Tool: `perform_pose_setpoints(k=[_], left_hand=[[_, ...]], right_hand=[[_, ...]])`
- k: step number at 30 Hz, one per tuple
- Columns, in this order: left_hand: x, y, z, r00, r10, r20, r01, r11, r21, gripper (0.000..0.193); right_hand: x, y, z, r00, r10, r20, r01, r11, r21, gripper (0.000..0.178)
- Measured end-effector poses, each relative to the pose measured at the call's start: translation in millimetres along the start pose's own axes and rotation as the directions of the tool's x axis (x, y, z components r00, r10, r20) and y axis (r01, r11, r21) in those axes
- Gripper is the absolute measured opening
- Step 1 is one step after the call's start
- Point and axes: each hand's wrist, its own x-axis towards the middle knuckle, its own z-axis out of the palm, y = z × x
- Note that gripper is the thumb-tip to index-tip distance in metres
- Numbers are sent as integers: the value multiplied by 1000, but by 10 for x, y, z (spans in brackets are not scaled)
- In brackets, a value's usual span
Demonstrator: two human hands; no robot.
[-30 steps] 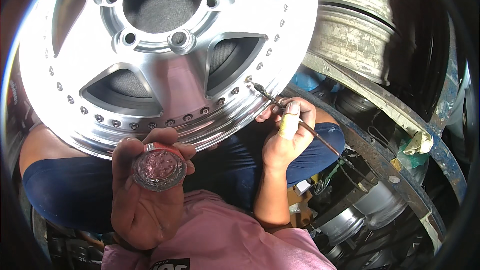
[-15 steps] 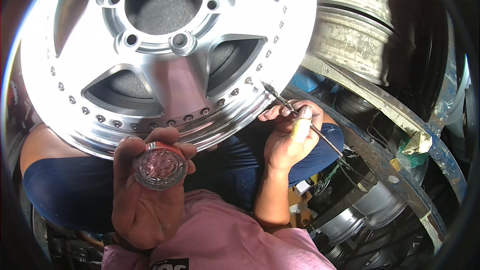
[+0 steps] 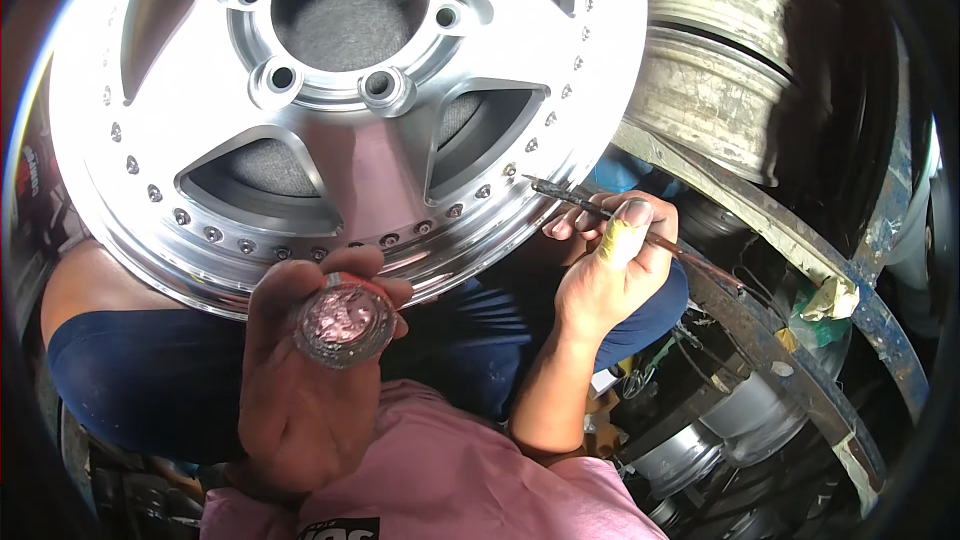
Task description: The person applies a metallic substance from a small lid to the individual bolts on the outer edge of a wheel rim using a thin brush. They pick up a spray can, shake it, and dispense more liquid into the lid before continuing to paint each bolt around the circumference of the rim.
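My left hand (image 3: 305, 395) is closed around a small round container (image 3: 345, 323) with a reddish rim and shiny, wet-looking contents. It is held up in front of the lower edge of a polished silver alloy wheel (image 3: 385, 175). Between the thumb and fingers of my right hand (image 3: 610, 280), a thin dark-handled paintbrush (image 3: 590, 205) points up and left. Its tip is close to the wheel's outer rim, by the ring of small bolts (image 3: 483, 191); whether it touches cannot be told. Yellow tape wraps my right thumb.
At the right, two dusty wheel rims (image 3: 705, 90) are stacked beside a worn blue metal frame (image 3: 740, 210). Below that frame lie more silver rims (image 3: 755, 420) and cables. The wheel stands against my legs (image 3: 150, 380).
My right hand has moved a little right, and the brush now lies flatter. My left hand has shifted slightly right with the container, which is tilted differently. The wheel appears slightly lower and further right.
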Motion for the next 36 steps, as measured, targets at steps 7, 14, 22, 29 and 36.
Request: perform_pose_setpoints(k=[7,14,22,29,36], left_hand=[[77,-98,-40,1000,-18,5,18,1000,14,45],[76,-80,-29,999,-17,-31,17,1000,5,45],[79,-70,-65,1000,-10,20,10,999,32,40],[81,-73,-68,1000,-8,29,6,997,72,39],[78,-67,-55,1000,-19,19,18,997,71,39]], right_hand=[[85,53,61,997,10,71,1,988,-155,18],[63,67,65,994,7,105,16,976,-218,22],[-53,62,56,990,-41,136,74,965,-252,25],[-95,98,0,974,-101,201,159,941,-299,28],[-109,115,-12,943,-184,276,273,903,-331,25]])
